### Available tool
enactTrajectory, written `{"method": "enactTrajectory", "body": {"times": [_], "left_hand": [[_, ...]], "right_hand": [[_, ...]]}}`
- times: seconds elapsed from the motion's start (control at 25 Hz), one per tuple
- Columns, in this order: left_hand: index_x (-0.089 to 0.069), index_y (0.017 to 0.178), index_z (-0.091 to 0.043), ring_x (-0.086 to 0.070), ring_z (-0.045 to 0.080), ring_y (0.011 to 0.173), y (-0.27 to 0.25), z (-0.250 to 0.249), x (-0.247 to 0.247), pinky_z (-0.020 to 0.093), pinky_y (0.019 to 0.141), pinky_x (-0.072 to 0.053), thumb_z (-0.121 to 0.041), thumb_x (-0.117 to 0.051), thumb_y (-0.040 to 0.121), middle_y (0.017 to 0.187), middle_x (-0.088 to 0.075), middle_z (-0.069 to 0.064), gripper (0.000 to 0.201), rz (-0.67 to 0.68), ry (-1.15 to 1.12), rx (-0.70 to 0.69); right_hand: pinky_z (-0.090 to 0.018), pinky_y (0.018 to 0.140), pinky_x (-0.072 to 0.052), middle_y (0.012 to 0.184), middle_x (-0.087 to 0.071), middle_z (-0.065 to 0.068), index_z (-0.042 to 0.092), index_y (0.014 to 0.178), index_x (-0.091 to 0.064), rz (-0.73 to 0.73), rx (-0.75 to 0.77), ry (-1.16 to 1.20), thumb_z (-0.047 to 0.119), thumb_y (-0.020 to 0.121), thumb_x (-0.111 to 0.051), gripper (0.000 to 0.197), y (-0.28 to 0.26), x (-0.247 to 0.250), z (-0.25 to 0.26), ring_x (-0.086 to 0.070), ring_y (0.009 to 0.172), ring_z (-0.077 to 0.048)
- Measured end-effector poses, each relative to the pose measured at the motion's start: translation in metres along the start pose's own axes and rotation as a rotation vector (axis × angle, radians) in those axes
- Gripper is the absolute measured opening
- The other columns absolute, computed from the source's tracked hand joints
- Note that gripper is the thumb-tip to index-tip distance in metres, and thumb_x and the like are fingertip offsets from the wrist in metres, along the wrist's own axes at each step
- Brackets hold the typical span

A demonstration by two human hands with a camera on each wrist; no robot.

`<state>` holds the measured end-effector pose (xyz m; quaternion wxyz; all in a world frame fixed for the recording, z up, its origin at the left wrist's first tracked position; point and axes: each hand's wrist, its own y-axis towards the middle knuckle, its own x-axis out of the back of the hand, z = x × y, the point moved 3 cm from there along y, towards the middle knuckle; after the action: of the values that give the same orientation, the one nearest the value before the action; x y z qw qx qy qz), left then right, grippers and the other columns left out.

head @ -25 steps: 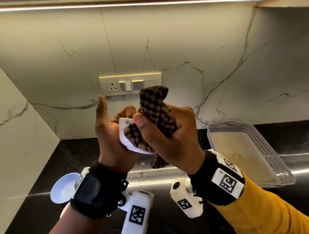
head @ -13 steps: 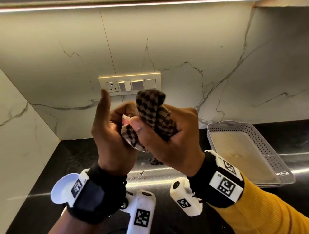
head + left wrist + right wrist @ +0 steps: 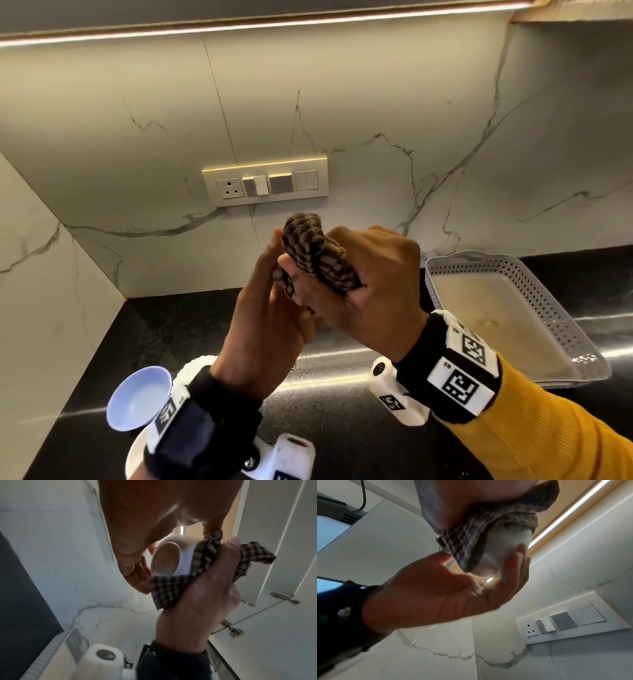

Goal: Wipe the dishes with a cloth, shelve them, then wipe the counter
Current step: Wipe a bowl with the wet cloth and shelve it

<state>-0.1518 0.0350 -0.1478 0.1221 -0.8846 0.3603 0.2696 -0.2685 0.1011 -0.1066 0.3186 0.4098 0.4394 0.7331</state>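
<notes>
The left hand [image 3: 270, 318] held a small white bowl [image 3: 173, 555] tipped on its side above the black counter [image 3: 191, 342], fingers [image 3: 513, 572] cradling its wall and foot ring; the right hand [image 3: 370, 291] gripped a brown checked cloth [image 3: 315, 250] bunched over the bowl's rim, thumb [image 3: 228, 555] pressing the fabric against it. A second white bowl [image 3: 140, 397] sat on the counter by the left wrist; a grey perforated tray [image 3: 561, 298] stood to the right, near the marble wall; a switch panel [image 3: 265, 180] was set in that wall.
</notes>
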Motion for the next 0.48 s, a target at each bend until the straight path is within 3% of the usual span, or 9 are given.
{"method": "enactTrajectory", "body": {"times": [0.08,0.16,0.28,0.4,0.48], "left_hand": [[-0.075,0.109,-0.012,-0.069,0.024,0.105,-0.001,0.0,0.003,0.036,0.085,-0.059,-0.054,-0.051,0.093,0.109,-0.07,0.01,0.051,0.065,-0.044,0.041],[-0.076,0.113,-0.01,-0.069,0.025,0.108,-0.001,0.0,0.007,0.039,0.093,-0.057,-0.056,-0.053,0.092,0.112,-0.071,0.011,0.055,0.101,-0.095,0.081],[-0.058,0.143,-0.006,-0.062,0.033,0.123,0.0,0.003,0.012,0.047,0.109,-0.047,-0.062,-0.051,0.096,0.134,-0.063,0.019,0.073,0.072,-0.175,0.108],[-0.064,0.136,-0.007,-0.062,0.034,0.12,0.004,0.011,0.024,0.052,0.118,-0.036,-0.065,-0.045,0.094,0.135,-0.064,0.021,0.074,-0.036,-0.175,0.087],[-0.068,0.131,-0.008,-0.062,0.035,0.121,0.006,0.016,0.033,0.051,0.115,-0.042,-0.066,-0.048,0.092,0.137,-0.063,0.022,0.073,-0.075,-0.159,0.084]], "right_hand": [[-0.035,0.058,-0.048,0.057,-0.06,0.006,0.014,0.071,-0.069,0.022,0.05,-0.031,0.045,0.08,-0.087,0.037,-0.008,-0.003,-0.001,-0.054,0.049,-0.017],[-0.031,0.063,-0.048,0.062,-0.063,0.004,0.012,0.074,-0.07,0.053,0.098,-0.023,0.042,0.074,-0.09,0.036,-0.012,-0.004,-0.003,-0.057,0.055,-0.016],[-0.031,0.077,-0.044,0.078,-0.07,0.001,0.009,0.085,-0.074,0.153,0.143,0.047,0.04,0.081,-0.084,0.033,-0.022,-0.004,-0.013,-0.063,0.072,-0.018],[-0.037,0.084,-0.05,0.096,-0.074,-0.001,0.005,0.098,-0.075,0.237,0.039,0.126,0.021,0.083,-0.083,0.023,-0.033,-0.002,-0.03,-0.068,0.089,-0.021],[-0.034,0.078,-0.054,0.096,-0.074,0.001,0.003,0.102,-0.074,0.264,-0.08,0.195,0.017,0.091,-0.078,0.018,-0.036,0.003,-0.039,-0.068,0.086,-0.016]]}}
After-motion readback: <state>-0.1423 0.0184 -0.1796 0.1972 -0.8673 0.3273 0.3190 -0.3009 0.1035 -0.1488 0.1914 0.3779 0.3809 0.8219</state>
